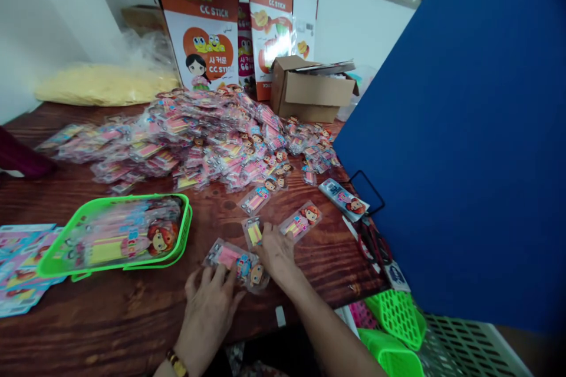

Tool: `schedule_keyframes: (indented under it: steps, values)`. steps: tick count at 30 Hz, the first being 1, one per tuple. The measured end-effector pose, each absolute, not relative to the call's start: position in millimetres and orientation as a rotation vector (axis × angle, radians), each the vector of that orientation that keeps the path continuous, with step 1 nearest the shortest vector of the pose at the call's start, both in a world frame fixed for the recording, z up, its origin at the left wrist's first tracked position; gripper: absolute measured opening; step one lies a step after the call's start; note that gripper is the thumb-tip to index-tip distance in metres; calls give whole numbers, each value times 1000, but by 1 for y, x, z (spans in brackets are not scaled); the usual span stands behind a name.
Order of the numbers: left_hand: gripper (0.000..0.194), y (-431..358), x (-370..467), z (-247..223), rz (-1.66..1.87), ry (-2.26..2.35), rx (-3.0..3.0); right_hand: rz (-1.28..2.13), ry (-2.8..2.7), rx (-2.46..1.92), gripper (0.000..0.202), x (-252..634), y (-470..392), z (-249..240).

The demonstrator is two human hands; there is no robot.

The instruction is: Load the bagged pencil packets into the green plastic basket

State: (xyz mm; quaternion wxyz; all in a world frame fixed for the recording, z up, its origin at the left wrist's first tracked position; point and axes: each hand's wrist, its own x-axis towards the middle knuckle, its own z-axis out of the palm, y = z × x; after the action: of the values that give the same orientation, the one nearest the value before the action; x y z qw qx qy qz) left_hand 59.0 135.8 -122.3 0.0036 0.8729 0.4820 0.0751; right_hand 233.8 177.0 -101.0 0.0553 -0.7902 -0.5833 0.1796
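"Where does the left hand (210,300) stand?"

"Low over the bench (110,312), fingers spread, with the fingertips on the near edge of a pink-filled packet (236,260). The packet lies flat just ahead of that hand and to its right."

"And the right hand (277,252)?"

"Farther forward, fingers bent downward. They partly cover a small yellow-filled packet (253,232), which shows on the left side of the fingers. Whether they pinch it or only touch it, I cannot tell."

"Anything on the other side?"

"Yes, a packet with a red-haired figure (305,218) lies just beside the right hand, ahead and to the right, its near end close to the fingers."

"What's beyond?"

"One more pink packet (255,200) lies ahead of the yellow one, and behind it spreads a large heap of packets (207,135). A green basket (55,262) holding packets stands well to the left of both hands."
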Motion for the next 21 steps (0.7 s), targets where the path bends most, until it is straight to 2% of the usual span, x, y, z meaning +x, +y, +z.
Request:
schedule_keyframes:
  steps: [4, 8, 10, 14, 17, 21]
  values:
    - [29, 150, 50, -131, 356, 1495, 2675, 782, -1927, -2336, 24, 263, 181, -87]
    - [43, 176, 31, -152, 388, 1337, 2740, 709, -2270, -2149, 11, 325, 190, -66]
    - [43, 177, 33, -157, 368, 1349, 2738, 634, -2459, -2072, 17, 352, 197, -61]
    - [37, 163, 61, -145, 320, 1497, 2661, 501, -2646, -2147, 45, 372, 210, -66]
    - [39, 159, 75, -136, 339, 1504, 2585, 353, -2685, -2156, 36, 374, 211, -73]
    - [35, 166, 64, -138, 437, 1575, 2476, 366, -2624, -2161, 19, 385, 204, -61]
